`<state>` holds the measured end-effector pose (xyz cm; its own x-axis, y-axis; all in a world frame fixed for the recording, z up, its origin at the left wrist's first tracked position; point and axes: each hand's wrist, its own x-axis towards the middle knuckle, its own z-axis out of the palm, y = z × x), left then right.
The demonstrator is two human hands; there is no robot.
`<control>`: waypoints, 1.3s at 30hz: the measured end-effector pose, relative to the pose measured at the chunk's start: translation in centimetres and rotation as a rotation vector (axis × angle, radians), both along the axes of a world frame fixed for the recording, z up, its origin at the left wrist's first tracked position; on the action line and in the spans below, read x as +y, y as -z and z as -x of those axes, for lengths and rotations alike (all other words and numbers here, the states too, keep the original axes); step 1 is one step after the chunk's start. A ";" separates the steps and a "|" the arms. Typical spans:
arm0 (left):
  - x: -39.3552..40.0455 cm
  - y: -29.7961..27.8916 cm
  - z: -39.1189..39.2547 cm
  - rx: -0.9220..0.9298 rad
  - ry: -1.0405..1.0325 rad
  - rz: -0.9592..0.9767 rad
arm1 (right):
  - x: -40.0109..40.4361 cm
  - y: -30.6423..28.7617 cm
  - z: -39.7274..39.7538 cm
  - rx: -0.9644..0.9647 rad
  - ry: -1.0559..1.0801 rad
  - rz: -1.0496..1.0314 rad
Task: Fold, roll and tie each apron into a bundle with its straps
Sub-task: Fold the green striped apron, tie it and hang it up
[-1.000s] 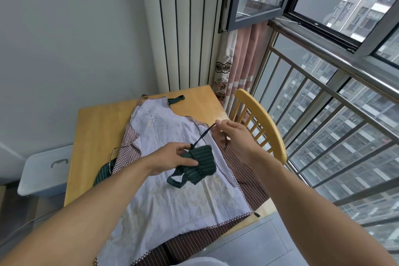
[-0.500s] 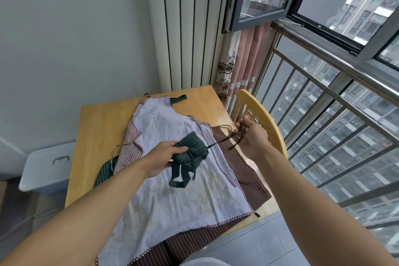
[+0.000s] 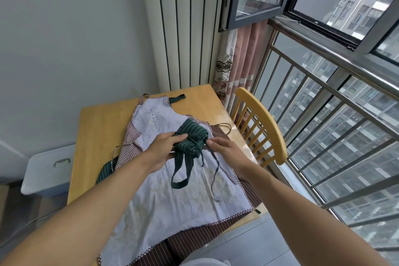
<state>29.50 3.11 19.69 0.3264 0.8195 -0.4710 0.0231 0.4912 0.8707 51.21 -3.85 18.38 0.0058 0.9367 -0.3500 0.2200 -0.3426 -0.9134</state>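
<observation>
A dark green striped apron, rolled into a small bundle (image 3: 192,138), is held just above the table. My left hand (image 3: 165,147) grips the bundle's left side. My right hand (image 3: 226,147) pinches its thin strap (image 3: 212,157) at the bundle's right edge. A wide green neck loop (image 3: 181,173) hangs down from the bundle, and the thin strap trails toward me. Under it lies a pale lilac checked apron (image 3: 172,196) spread flat, with a brown striped apron (image 3: 218,134) beneath that.
The wooden table (image 3: 97,127) stands against a grey wall and a white radiator (image 3: 183,28). A yellow wooden chair (image 3: 263,127) is at the right, by a window railing. A white storage box (image 3: 45,170) sits on the floor at left. Another green striped cloth (image 3: 105,170) pokes out at the table's left.
My right hand came back from the far right to the bundle, bringing the strap in. The bundle turned and sits higher on the lilac apron. The strap now hangs loose.
</observation>
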 end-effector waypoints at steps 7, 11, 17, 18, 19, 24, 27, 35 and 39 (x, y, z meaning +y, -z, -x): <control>-0.4 0.4 0.2 -0.091 -0.066 0.094 | 0.0 0.7 1.3 0.093 0.157 -0.104; -0.6 0.3 0.6 -0.163 -0.114 0.162 | -0.1 0.6 0.3 0.356 0.097 0.021; -1.2 -1.3 0.9 -0.227 0.077 0.153 | -0.8 0.2 -0.4 0.363 -0.297 0.255; -1.3 -1.6 0.9 -0.213 0.126 0.134 | -0.8 0.2 -0.4 0.349 -0.325 0.264; -1.4 -1.8 0.8 -0.192 0.171 0.112 | -0.7 0.3 -0.4 0.338 -0.345 0.266; -1.3 -1.7 0.7 -0.164 0.333 0.039 | -0.1 0.6 -0.6 0.156 -0.408 0.256; -1.1 -1.7 0.5 -0.134 0.403 0.035 | 0.2 0.3 -1.1 0.008 -0.439 0.219; -0.9 -1.2 0.0 0.061 0.495 -0.007 | 2.1 -0.6 -1.4 0.050 -0.210 0.170; -0.3 -1.1 0.1 0.046 0.437 0.015 | 2.7 -1.1 -1.6 -0.001 -0.197 0.148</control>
<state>29.40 2.80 20.76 0.6194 0.6017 -0.5043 0.2704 0.4395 0.8565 52.84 -1.17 19.51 -0.1718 0.8581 -0.4839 0.2967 -0.4233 -0.8560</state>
